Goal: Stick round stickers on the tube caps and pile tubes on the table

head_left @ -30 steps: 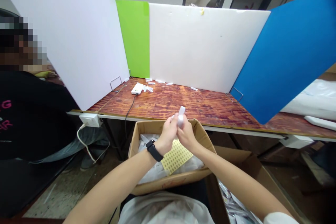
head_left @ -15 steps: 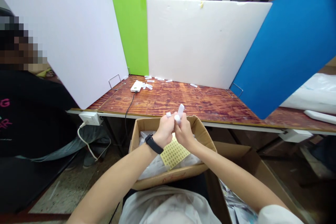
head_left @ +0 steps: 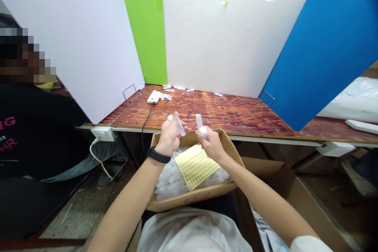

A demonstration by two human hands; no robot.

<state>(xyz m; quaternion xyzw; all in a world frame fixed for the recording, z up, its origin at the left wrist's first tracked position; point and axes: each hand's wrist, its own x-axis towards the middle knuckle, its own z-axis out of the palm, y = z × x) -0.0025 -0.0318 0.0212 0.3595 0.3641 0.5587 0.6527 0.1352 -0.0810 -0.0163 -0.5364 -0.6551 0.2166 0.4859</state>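
Note:
My left hand [head_left: 168,138], with a black band on its wrist, holds small white plastic pieces [head_left: 180,128] under the thumb. Its other fingers are partly stretched out. To its right, my right hand [head_left: 214,146] is closed around more white pieces: a long flat one [head_left: 199,121] points up and a blunt end [head_left: 203,130] faces me. The hands are apart, over the far side of a cardboard box [head_left: 191,195]. Inside lie many whitish translucent pieces [head_left: 168,183], with a yellow sheet of small dots [head_left: 197,165] on top.
Behind the box stands a brown wooden table [head_left: 189,112] with several loose white pieces [head_left: 167,97] and a white corded device [head_left: 153,97]. White, green and blue panels [head_left: 236,43] surround it. A person in black [head_left: 35,134] sits at left. Another open carton [head_left: 301,201] is at lower right.
My hands, together before, have moved apart. The left has gone left and turned, showing the white piece under its thumb; more of the yellow sheet shows.

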